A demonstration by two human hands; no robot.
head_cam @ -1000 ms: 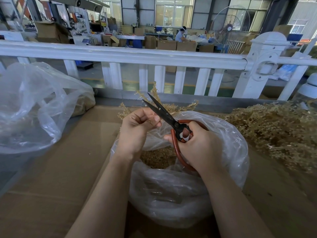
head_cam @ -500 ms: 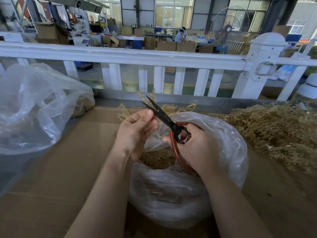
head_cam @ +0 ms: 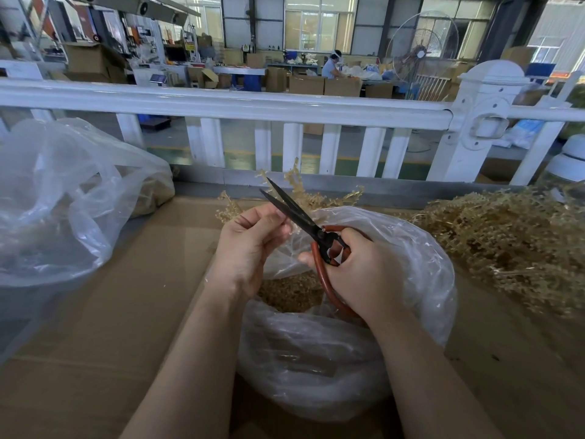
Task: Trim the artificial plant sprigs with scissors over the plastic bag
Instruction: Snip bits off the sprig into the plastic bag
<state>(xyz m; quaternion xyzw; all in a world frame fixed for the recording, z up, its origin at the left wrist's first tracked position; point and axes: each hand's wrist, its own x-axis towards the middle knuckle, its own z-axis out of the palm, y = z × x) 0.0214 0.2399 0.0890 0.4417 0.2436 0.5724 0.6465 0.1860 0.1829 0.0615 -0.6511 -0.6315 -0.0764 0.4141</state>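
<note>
My left hand (head_cam: 250, 245) pinches a pale golden artificial sprig (head_cam: 299, 188) whose fronds fan out behind the blades. My right hand (head_cam: 364, 274) grips the red-handled scissors (head_cam: 304, 221); their black blades point up-left and stand slightly apart beside my left fingertips. Both hands hover over the clear plastic bag (head_cam: 411, 312), which has its mouth open and holds a heap of golden trimmings (head_cam: 291, 289).
A large pile of golden sprigs (head_cam: 506, 242) lies to the right on the cardboard-covered table (head_cam: 110, 343). Another clear plastic bag (head_cam: 57, 201) sits at the left. A white railing (head_cam: 253, 106) runs along the table's far edge.
My left hand shifted its fingers on the sprig, first loosening, then pinching it again. The scissors stayed in place with the blades slightly apart.
</note>
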